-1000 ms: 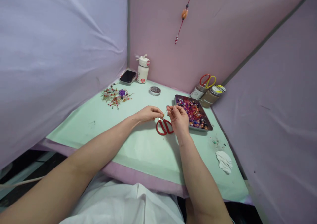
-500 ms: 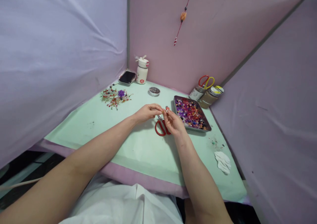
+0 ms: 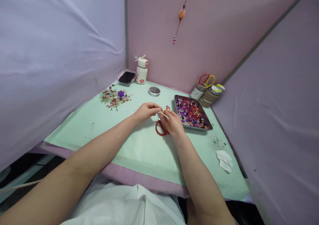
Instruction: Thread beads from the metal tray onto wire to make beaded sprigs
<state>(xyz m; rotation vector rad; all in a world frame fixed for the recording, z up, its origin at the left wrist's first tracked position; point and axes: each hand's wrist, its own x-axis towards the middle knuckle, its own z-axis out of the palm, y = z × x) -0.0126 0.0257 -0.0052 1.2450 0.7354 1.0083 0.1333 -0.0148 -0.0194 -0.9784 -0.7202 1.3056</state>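
My left hand (image 3: 147,112) and my right hand (image 3: 174,123) meet over the middle of the table, their fingertips almost touching. Each is closed in a pinch, and what lies between the fingers is too small to make out. Under my right hand lie red-handled scissors (image 3: 160,128), their blades and one handle loop partly hidden. Just beyond my right fingers a small red object with a metal tip (image 3: 167,108) shows, perhaps a lighter. To the right sits a dark tray (image 3: 196,129) full of purple, red and dark beads with tangled cord.
Strung bead pieces (image 3: 116,98) lie in a pile at left. Along the back stand a phone (image 3: 127,77) in a case, a white bottle (image 3: 142,74), a round clear container (image 3: 154,91) and jars (image 3: 211,96). A white cloth (image 3: 224,161) lies at right. A beaded cord (image 3: 181,15) hangs behind.
My right hand has turned and shifted slightly left, closing in on my left fingertips. Its fingers now sit lower than the small red object. The whole view has shifted slightly.
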